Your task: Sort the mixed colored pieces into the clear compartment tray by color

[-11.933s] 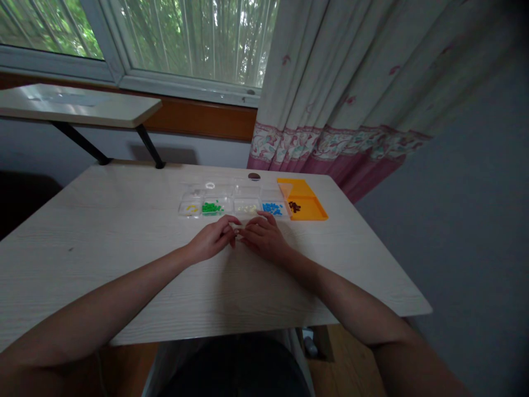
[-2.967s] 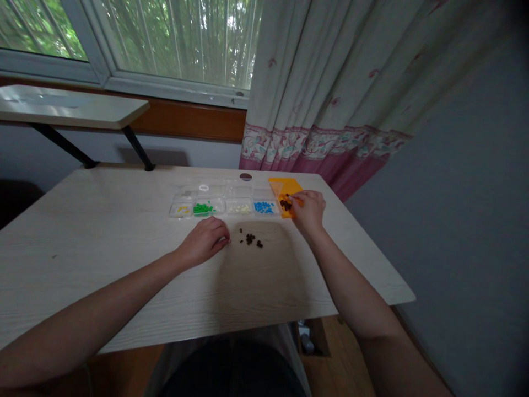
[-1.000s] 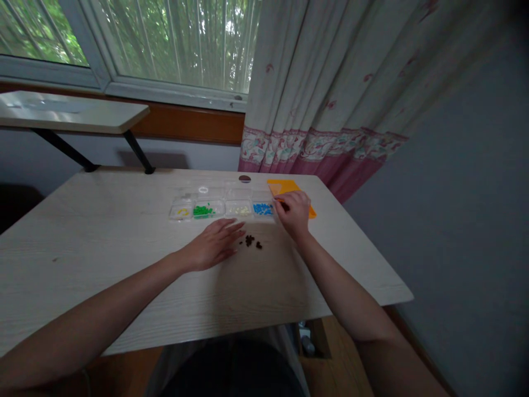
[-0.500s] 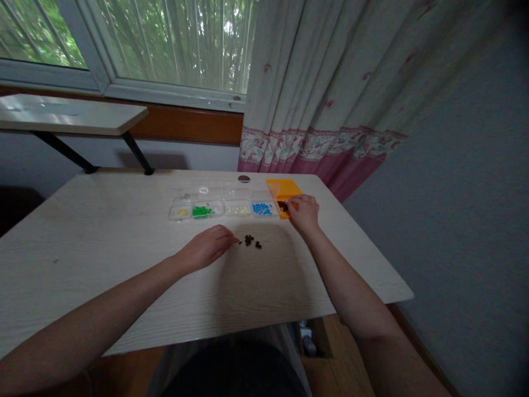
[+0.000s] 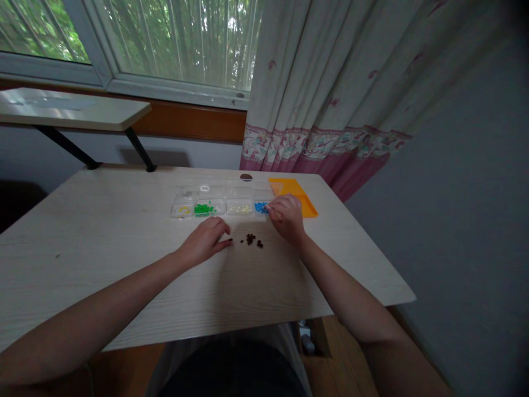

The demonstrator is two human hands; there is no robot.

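Fingers apart, my left hand [image 5: 204, 240] rests low over the table. A tiny dark brown piece [image 5: 231, 240] is at its thumb tip; whether the thumb carries it or only touches it is unclear. Just right of that hand lies a small loose pile of dark brown pieces [image 5: 250, 239]. My right hand [image 5: 288, 216] is closed, its fingertips together at the compartment of blue pieces [image 5: 260, 207]. Anything inside that pinch is too small to make out. Behind the hand is an orange tray [image 5: 308, 206], partly covered by it.
Clear lidded boxes stand in a row, holding yellow pieces [image 5: 183, 210], green pieces [image 5: 204, 209] and cream pieces [image 5: 240, 209]. An orange lid [image 5: 285, 186] stands open behind. A raised shelf [image 5: 74, 110] is at the back left, a curtain [image 5: 314, 127] at the back right.
My right hand has moved left and slightly nearer, from the orange tray to the blue pieces. My left hand has drawn back a little left, its fingers spreading from a pinch.
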